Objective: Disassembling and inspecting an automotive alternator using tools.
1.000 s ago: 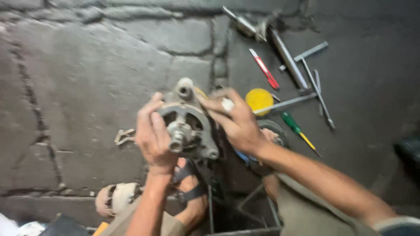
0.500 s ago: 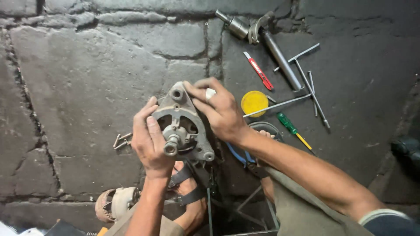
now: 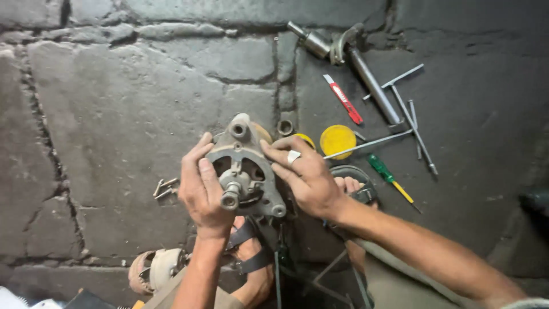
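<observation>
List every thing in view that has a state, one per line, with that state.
Motor housing: held up off the floor, shaft end facing the camera.
Left hand: gripping the housing's left side.
Right hand: gripping the housing's right side.
Yellow lid: lying flat on the floor.
Green screwdriver: lying loose on the floor.
Red cutter: lying on the floor; blade not visible.
Loose bolts: lying in a small heap on the floor.

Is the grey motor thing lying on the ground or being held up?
Held up: the left hand and right hand grip the grey motor housing from both sides.
</observation>
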